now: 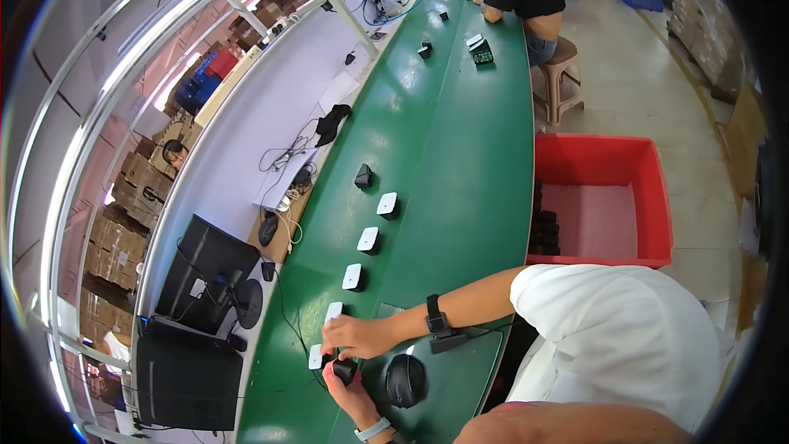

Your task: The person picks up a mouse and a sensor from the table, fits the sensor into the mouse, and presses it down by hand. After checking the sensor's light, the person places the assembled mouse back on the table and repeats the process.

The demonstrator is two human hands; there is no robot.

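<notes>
Left hand point(351, 395) grasps a small black case point(345, 372); whether the right hand point(359, 337) pinches it is unclear. Best keep the case braced.

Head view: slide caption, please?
Left hand holding a black object, right hand beside it, near white-topped blocks on a green workbench.
</notes>
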